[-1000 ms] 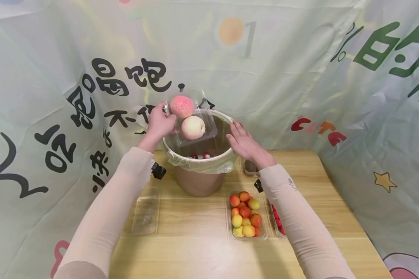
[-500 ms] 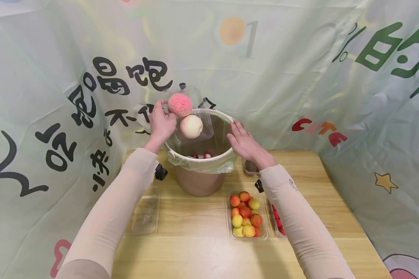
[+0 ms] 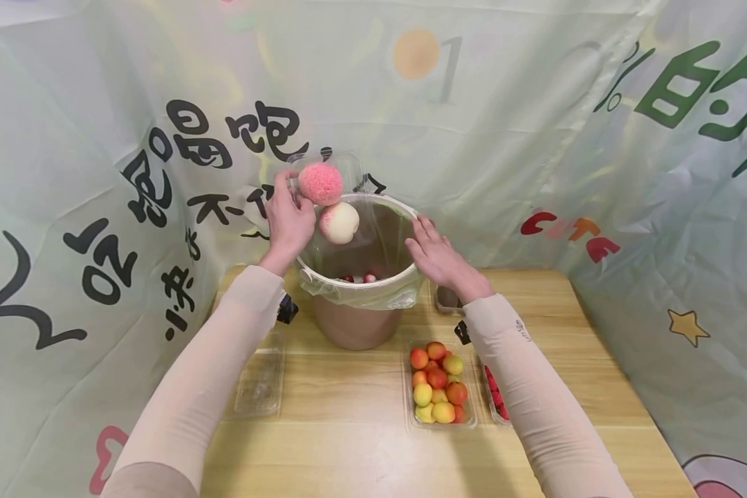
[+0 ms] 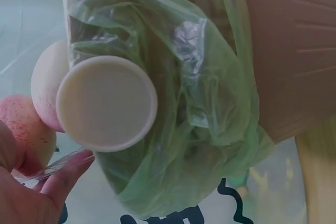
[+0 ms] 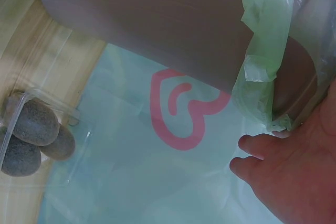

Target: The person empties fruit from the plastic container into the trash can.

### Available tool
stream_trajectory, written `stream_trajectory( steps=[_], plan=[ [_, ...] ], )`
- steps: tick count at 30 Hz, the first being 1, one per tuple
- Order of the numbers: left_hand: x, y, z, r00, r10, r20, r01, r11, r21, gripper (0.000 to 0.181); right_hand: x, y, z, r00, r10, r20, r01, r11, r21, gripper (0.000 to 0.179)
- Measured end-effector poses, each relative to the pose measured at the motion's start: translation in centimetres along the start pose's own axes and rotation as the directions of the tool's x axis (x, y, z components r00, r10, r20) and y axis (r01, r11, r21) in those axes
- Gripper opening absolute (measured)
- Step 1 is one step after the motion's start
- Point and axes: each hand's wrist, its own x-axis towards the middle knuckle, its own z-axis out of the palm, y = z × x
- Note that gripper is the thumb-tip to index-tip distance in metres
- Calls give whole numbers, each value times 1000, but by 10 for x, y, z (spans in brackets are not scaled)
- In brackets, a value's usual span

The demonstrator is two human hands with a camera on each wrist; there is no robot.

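My left hand (image 3: pixel 289 221) pinches the edge of a clear plastic box (image 3: pixel 353 166), tipped over the bin's mouth. In it lie a pink peach (image 3: pixel 320 183), close by the fingers, and a paler peach (image 3: pixel 339 223) lower down. Beneath stands a brown bin (image 3: pixel 356 328) with a white rim and a green bag liner (image 4: pixel 205 103) folded over it. Small red-and-white pieces (image 3: pixel 369 278) show at its bottom. On the right side of the rim my right hand (image 3: pixel 438 257) rests with straight fingers; the right wrist view shows its fingertips (image 5: pixel 247 167) by the liner.
Right of centre on the wooden table (image 3: pixel 348 443) sits a clear box of red and yellow fruit (image 3: pixel 438 384). Red fruit (image 3: pixel 496 394) is partly behind the right forearm. A box of kiwis (image 5: pixel 34 121) stands beside the bin. An empty clear box (image 3: pixel 259 380) lies left.
The box in my left hand has tilted more steeply and moved slightly left and up, carrying both peaches. My right hand stays at the bin's rim.
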Motion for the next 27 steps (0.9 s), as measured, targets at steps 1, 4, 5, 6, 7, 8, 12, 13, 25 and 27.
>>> stream_trajectory(
  steps=[1,4,5,6,7,8,12,13,25,27],
  plan=[
    [0,0,0,1000,8,-4,-8,1000,-5,48,0,0,0,1000,-1,-1,1,1000,-1,71],
    [-1,0,2,999,28,-16,-29,999,-17,48,1,1,0,1000,-1,-4,1,1000,-3,72],
    [-1,0,2,999,36,-20,-36,999,-21,48,1,1,0,1000,-1,-4,1,1000,-3,72],
    [-1,0,2,999,44,-24,-44,999,-24,48,0,1,0,1000,-1,-6,1,1000,-1,72],
    [-2,0,3,998,51,-28,-51,998,-26,48,0,1,0,1000,-1,-6,1,1000,0,71],
    [-2,0,3,998,58,-33,-59,998,-29,48,0,1,0,1000,-1,-6,1,1000,0,72],
    [-4,-1,4,994,92,-55,-94,995,-30,48,0,1,0,1000,-1,-7,1,1000,5,72],
    [-4,-1,5,993,99,-60,-101,994,-32,47,0,0,0,1000,0,-7,0,1000,6,72],
    [-4,-6,9,983,134,-123,-140,989,-47,45,1,2,1,1000,-2,-12,2,1000,4,71],
    [-4,-6,10,982,139,-128,-146,988,-44,44,1,2,1,1000,1,-11,-1,1000,10,71]
  ],
)
